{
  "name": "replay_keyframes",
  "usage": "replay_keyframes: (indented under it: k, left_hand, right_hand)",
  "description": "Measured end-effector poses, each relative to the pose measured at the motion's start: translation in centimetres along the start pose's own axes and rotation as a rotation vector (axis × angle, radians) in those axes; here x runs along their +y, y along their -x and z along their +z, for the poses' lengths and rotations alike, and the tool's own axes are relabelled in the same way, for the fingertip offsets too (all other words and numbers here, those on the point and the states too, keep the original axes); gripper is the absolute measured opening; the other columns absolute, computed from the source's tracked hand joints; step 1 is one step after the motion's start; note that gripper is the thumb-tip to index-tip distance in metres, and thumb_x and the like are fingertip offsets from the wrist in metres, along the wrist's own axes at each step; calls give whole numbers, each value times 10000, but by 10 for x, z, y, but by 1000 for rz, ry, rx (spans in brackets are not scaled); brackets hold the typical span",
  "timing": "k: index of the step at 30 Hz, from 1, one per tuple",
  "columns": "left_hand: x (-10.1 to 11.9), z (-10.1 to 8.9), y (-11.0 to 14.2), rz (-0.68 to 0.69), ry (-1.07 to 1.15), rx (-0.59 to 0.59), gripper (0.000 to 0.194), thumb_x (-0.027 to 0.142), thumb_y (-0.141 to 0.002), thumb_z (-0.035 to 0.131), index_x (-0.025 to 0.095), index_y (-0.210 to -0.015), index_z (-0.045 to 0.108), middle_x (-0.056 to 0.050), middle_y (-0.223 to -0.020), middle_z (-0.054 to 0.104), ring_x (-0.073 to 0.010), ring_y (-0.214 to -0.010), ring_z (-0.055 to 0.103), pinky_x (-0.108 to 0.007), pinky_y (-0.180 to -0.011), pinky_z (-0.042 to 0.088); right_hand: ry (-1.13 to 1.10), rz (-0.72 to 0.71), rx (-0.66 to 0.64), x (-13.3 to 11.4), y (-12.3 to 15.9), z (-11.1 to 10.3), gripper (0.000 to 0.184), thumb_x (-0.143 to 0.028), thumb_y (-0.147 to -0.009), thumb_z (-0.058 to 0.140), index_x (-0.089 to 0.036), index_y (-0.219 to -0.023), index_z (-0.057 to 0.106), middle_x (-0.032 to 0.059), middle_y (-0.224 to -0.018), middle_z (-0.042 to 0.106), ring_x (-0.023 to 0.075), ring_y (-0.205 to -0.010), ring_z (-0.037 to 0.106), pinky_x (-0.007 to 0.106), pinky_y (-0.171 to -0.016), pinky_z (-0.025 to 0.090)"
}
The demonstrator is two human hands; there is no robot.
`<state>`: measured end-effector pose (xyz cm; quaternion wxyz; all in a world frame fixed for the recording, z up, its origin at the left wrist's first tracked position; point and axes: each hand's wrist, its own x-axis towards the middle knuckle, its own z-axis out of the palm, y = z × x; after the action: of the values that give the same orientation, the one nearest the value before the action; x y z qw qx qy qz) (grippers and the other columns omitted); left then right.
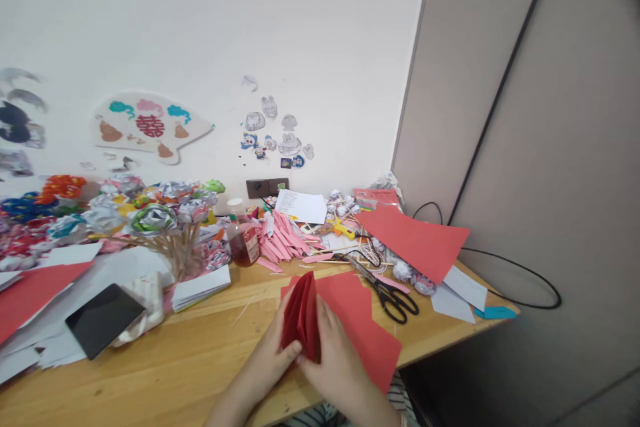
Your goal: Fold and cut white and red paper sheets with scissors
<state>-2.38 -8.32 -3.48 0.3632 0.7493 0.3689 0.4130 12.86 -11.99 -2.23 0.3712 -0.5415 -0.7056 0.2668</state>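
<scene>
Between my two hands stands a folded piece of red paper (303, 310), its layers spread a little apart at the top. My left hand (276, 341) grips its left side, with the thumb in front near the bottom. On the right side my right hand (334, 351) holds it the same way, and the two thumb tips nearly meet. Flat red sheets (357, 320) lie on the table under and to the right of my hands. Black-handled scissors (387, 291) rest just beyond these sheets, pointing away to the left.
A dark phone (105, 320) and stacked paper (201, 288) lie left on the wooden table (175, 363). Behind are a bottle (243, 243), pink paper strips (283, 238), a yellow glue gun (345, 229) and crumpled paper flowers (153, 219). A red sheet (415, 237) covers clutter at right.
</scene>
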Motion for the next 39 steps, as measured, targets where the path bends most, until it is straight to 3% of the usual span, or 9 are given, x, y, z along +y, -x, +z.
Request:
replay_keyframes:
  k: [4,7,9,14,22,27,33,39]
  left_hand:
    - [-1,1,-1,-78,-46,64,696,469,-753,523,216,-1347,262,-113,-1404,326,-267,-1279,289,-398,-1064,212]
    - [6,2,-1,-97,30,67,602,417,-771,525,217,-1298,311,-120,-1341,402,-250,-1230,371,-407,-1041,267]
    - [10,1,-1,-71,98,24,658,440,-746,553,221,-1302,277,-128,-1348,381,-254,-1234,363,-421,-1042,263]
    - [11,-4,0,22,155,-115,941,558,-646,598,235,-1379,104,-128,-1466,137,-283,-1331,124,-436,-1083,134]
    - [8,-8,7,22,123,-201,1027,613,-612,582,240,-1395,32,-108,-1482,79,-299,-1335,77,-450,-1083,99]
    - [5,-4,8,45,100,-123,914,589,-657,560,253,-1388,126,-72,-1484,101,-285,-1333,111,-429,-1084,115]
    - [6,-8,7,6,136,-113,603,536,-803,370,290,-1347,290,2,-1458,224,-227,-1330,156,-367,-1090,129]
    - [6,-3,6,-58,-41,-38,548,380,-815,472,270,-1331,327,-35,-1430,297,-207,-1293,276,-353,-1074,199]
  right_hand:
    - [-74,-26,60,9,0,0,617,-45,-689,424,-142,-1296,377,116,-1306,442,237,-1221,384,390,-1020,311]
    - [-155,24,137,15,-2,-2,553,-62,-685,426,-144,-1231,461,114,-1208,536,242,-1140,477,378,-974,373]
    - [-219,58,185,19,-5,-3,486,-109,-702,448,-145,-1183,510,113,-1168,570,251,-1101,512,384,-950,397]
    - [-366,107,254,27,-10,-5,347,-215,-724,507,-157,-1051,604,107,-1060,640,266,-1015,570,403,-898,441]
    - [-402,130,323,26,-8,-3,378,-385,-758,529,-129,-1020,623,143,-1034,649,279,-993,586,388,-876,463]
    - [-343,19,371,28,-5,-2,315,-292,-746,554,-152,-1019,628,112,-1032,655,245,-974,601,347,-848,489]
    - [-207,-138,397,33,-2,2,369,-218,-741,558,-181,-1107,585,104,-1097,622,233,-1009,579,352,-867,478]
    - [-95,-126,321,25,-2,-6,323,-237,-806,483,-159,-1100,593,120,-1027,651,237,-950,605,349,-831,489]
